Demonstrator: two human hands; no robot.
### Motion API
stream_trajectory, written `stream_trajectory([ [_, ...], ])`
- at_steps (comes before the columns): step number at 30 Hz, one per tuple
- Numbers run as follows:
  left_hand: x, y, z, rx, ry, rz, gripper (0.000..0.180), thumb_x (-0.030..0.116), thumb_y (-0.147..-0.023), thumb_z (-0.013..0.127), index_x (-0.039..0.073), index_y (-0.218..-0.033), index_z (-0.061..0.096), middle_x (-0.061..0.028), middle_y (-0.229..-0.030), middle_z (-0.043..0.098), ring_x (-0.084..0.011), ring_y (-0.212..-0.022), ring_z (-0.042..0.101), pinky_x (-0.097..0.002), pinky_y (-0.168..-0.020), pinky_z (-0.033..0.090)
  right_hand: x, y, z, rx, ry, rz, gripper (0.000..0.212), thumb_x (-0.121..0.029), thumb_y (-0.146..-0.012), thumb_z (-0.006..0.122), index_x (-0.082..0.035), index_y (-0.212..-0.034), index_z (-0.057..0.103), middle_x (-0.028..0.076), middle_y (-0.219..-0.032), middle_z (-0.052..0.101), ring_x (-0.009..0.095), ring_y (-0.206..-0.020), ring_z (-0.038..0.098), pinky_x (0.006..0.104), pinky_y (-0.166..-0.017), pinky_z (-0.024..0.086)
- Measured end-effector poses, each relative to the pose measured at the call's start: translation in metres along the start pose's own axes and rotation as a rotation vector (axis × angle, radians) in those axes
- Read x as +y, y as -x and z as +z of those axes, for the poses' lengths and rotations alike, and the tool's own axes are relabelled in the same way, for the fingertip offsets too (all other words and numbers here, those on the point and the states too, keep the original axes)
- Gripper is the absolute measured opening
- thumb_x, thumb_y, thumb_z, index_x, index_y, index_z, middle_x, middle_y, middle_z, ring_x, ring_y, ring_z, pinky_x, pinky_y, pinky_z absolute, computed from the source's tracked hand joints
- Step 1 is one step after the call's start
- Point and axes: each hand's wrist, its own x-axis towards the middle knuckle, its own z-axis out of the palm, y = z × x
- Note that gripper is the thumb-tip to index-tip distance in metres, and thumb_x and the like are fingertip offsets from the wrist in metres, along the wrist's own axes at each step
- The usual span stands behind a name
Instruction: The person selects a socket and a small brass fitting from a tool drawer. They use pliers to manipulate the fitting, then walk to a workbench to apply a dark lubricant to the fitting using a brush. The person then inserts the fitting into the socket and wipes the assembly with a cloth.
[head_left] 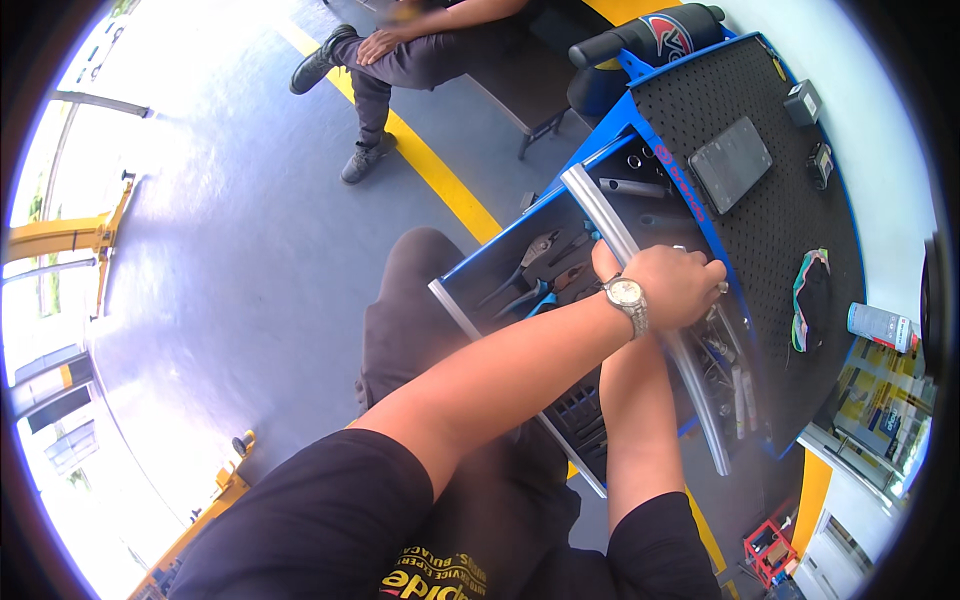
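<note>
Upper drawer (610, 212) stood open on the blue tool cabinet (652, 120), centre-right. Left hand (672, 284) crossed over its silver front edge (698, 403), fingers (713, 272) curled; couldn't tell what they gripped, if anything. Right hand (604, 261) mostly hidden beneath, finger state unclear. Lower drawer (455, 313) jutted farther left, so pliers (540, 246) lay exposed, probably for easy reach. Tablet (731, 165) sat far right on the counter (765, 270), presumably clear of the work.

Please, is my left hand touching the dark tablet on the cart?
Apart. The head view shows a bare strip of the dark perforated cart top between the left hand and the dark tablet.
</note>
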Motion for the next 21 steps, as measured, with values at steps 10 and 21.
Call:
stream_trajectory([
  [10, 0.001, 0.0, -0.007, -0.016, 0.034, -0.001, 0.027, 0.034, -0.094, 0.055, 0.008, -0.098, 0.061, -0.0124, -0.091, 0.068, -0.0338, -0.087, 0.068, -0.0462, -0.078, 0.055, 0.007, -0.009, 0.026, 0.145, -0.107, -0.019, 0.045, -0.045, -0.094, 0.054, -0.008, -0.116, 0.066, 0.013, -0.112, 0.065, 0.032, -0.104, 0.062, 0.0423, -0.1, 0.043],
  [21, -0.007, 0.003, -0.019, -0.021, 0.233, -0.02, 0.029, 0.025, -0.084, 0.069, 0.007, -0.106, 0.063, -0.0164, -0.089, 0.071, -0.0359, -0.086, 0.069, -0.044, -0.077, 0.055, 0.054, 0.113, 0.07, 0.551, -0.582, -0.756, 0.037, -0.023, -0.075, 0.079, -0.008, -0.104, 0.064, 0.014, -0.11, 0.056, 0.035, -0.108, 0.058, 0.0468, -0.09, 0.048],
])
